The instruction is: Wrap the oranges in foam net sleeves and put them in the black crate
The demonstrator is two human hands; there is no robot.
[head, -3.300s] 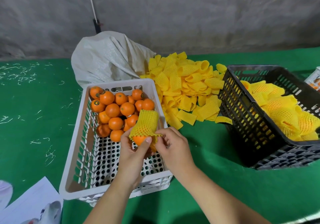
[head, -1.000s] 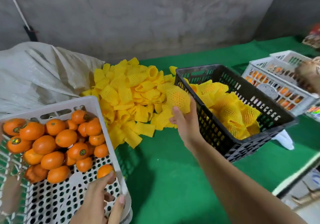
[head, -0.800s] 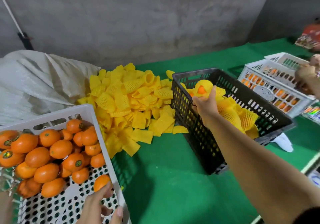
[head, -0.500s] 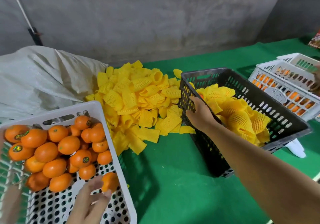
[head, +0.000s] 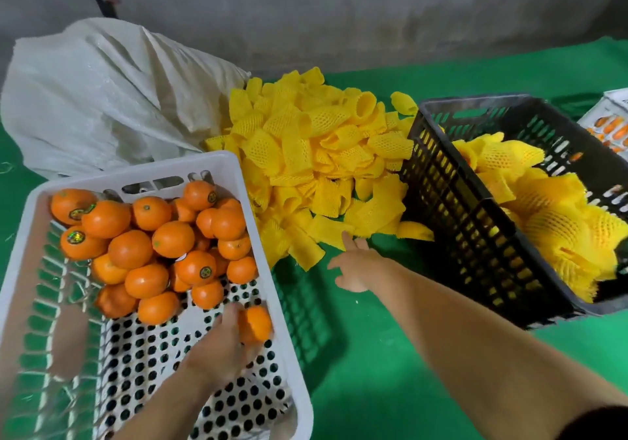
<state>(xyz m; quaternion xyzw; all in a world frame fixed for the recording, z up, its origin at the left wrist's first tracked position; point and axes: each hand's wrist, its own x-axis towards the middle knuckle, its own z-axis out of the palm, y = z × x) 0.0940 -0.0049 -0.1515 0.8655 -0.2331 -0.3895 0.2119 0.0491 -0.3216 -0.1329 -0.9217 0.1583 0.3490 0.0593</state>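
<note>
Gripping a loose round orange (head: 256, 323) at its one o'clock inside the white perforated crate (head: 217, 167), the left hand (head: 221, 348) holds firm; right hand (head: 360, 269), fingers spread, reaches toward twelve o'clock's yellow foam net sleeves (head: 316, 164).

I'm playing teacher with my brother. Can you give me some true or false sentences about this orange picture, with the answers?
1. The left hand grips a bare orange inside the white crate. True.
2. The right hand is holding a wrapped orange. False: it holds nothing, its fingers stretched toward the pile of foam net sleeves.
3. The black crate holds wrapped oranges. True.
4. The sleeves are blue. False: they are yellow.
5. The table cover is green. True.
6. The pale sack sits inside the black crate. False: it lies behind the white crate.
</note>
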